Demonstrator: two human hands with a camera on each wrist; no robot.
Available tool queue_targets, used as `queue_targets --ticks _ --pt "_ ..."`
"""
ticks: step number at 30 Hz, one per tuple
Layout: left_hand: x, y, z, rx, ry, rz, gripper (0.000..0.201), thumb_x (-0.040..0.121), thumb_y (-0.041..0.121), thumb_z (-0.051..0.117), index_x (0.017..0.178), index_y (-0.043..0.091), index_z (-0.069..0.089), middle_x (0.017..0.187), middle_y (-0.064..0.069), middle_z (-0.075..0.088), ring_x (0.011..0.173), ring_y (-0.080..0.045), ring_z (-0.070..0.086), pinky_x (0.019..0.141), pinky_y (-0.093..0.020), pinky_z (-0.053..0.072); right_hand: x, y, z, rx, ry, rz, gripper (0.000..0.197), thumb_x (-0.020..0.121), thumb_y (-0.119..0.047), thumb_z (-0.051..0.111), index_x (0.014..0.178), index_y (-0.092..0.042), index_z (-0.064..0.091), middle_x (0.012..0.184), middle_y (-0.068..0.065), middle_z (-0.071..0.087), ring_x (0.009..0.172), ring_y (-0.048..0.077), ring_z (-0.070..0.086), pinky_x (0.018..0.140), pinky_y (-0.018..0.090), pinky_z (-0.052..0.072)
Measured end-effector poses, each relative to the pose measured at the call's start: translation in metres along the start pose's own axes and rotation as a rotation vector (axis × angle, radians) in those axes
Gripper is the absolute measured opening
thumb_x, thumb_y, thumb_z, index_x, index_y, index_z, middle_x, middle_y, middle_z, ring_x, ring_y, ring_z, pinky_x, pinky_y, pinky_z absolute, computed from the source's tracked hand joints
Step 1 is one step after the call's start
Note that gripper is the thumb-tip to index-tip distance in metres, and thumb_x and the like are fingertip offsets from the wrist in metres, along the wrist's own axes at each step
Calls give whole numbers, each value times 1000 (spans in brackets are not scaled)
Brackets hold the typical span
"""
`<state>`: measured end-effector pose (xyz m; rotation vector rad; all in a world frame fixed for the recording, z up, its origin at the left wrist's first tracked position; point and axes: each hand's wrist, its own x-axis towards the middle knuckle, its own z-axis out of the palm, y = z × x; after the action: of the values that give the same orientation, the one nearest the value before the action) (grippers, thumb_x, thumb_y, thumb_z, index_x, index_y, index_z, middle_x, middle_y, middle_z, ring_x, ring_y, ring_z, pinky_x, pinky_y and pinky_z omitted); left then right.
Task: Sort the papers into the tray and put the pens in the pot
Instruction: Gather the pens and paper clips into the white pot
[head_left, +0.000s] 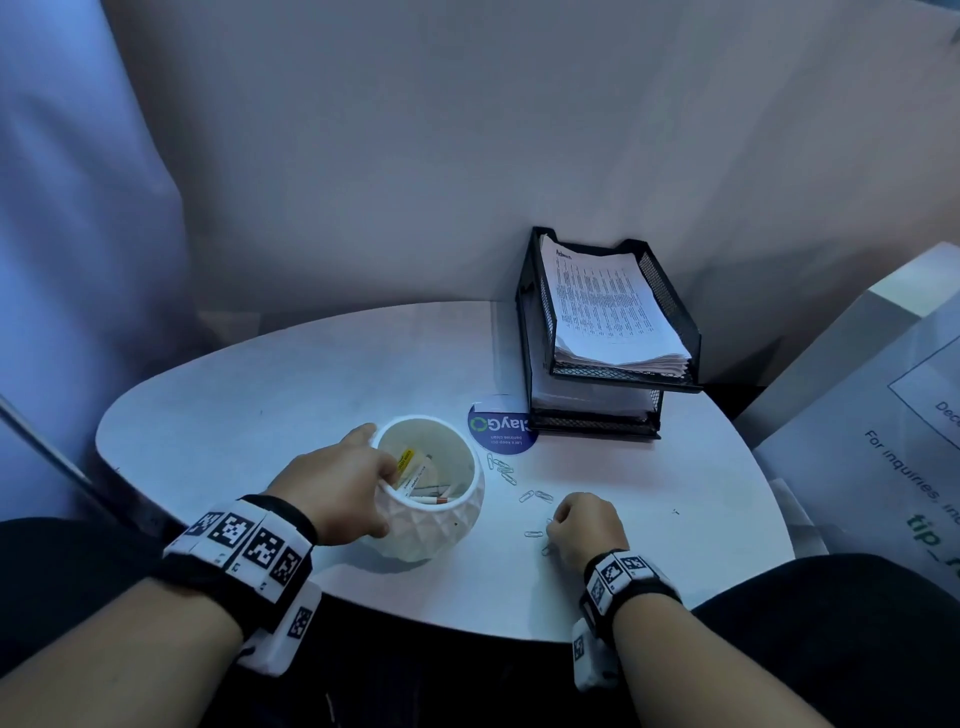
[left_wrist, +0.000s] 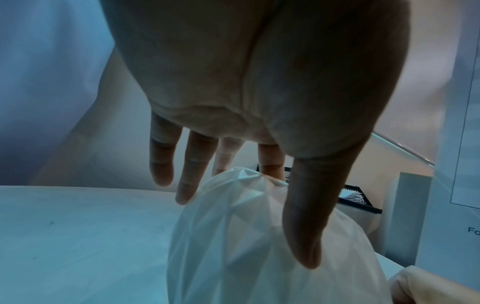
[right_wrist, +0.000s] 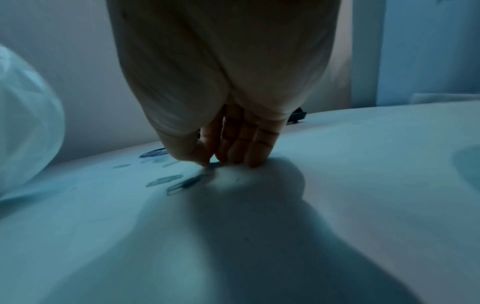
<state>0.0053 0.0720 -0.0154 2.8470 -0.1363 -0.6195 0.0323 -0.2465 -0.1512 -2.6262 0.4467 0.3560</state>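
My right hand (head_left: 584, 525) pinches at a clip (right_wrist: 182, 185) on the tabletop (head_left: 311, 374); the pot (head_left: 441, 519), left of it, is held at the rim by my left hand (head_left: 332, 483).

Rounded white table (head_left: 291, 374) occupies the centre of the head view, its far edge set against a plain pale wall (head_left: 415, 130). Pale curtain-like fabric (head_left: 67, 208) hangs at 9 o'clock. White printed board (head_left: 893, 431) leans at 3 o'clock, green and dark lettering partly legible. Round blue sticker (head_left: 501, 428) lies on the tabletop near centre. Lighting dim, blue-tinted
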Motion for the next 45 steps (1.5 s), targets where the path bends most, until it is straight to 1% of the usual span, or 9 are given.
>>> queue_targets --ticks 7,13,19,23,27,32,36,39,45 --pt "1 0 1 -6 5 5 43 72 44 85 110 37 66 151 10 35 106 -21 65 82 -33 52 0 8 -2 181 15 -2 22 82 -18 71 103 -24 71 94 -3 67 91 18 63 79 24 45" --pt "0 -2 2 -10 -1 -7 42 72 44 85 109 36 67 155 9 33 109 -22 65 85 -34 54 1 -1 0 7 -18 -23 18 89 -11 63 83 -17 79 90 4 76 88 23 69 79 30 58" --pt "-1 -3 1 -12 4 -10 45 72 43 85 112 37 67 156 7 33 112 -23 64 88 -34 53 4 -1 -1 8 -8 23 13 83 -13 65 75 -15 76 81 3 74 81 23 70 71 30 58" --pt "1 -5 2 -18 20 -8 42 69 44 86 107 38 67 141 8 41 102 -22 65 76 -32 49 7 7 -2 504 16 172 5 78 -6 64 73 -7 66 65 9 72 57 27 67 64 38 62" --pt "3 -6 3 -8 36 -3 42 68 44 86 104 38 67 137 10 41 98 -22 64 72 -30 46 6 8 -12 866 -25 207 17 88 10 55 94 -2 65 70 15 63 55 24 60 53 32 55" --pt "3 -5 3 -3 39 8 40 68 43 86 103 37 67 134 11 41 97 -21 63 74 -31 49 4 13 -13 642 -107 173 21 83 1 56 66 -8 63 61 9 48 52 21 41 52 28 36" --pt "2 -6 3 0 39 16 41 69 44 86 104 36 67 131 12 42 96 -20 63 74 -31 49 -8 11 -8 222 -220 7 7 77 -11 66 78 -17 70 66 -1 62 56 17 54 55 21 41" --pt "1 -7 3 -1 42 15 40 69 43 86 104 36 67 130 12 41 96 -20 63 74 -31 49 -12 9 -7 78 -250 -23 18 74 -9 72 88 -20 74 67 -6 57 57 10 52 51 20 39" --pt "2 -7 4 -10 48 17 35 68 43 85 93 39 60 123 12 42 90 -18 62 68 -30 45 -11 4 -3 3 -160 -2 16 76 -11 74 67 -24 74 79 -6 74 80 10 67 63 17 45"
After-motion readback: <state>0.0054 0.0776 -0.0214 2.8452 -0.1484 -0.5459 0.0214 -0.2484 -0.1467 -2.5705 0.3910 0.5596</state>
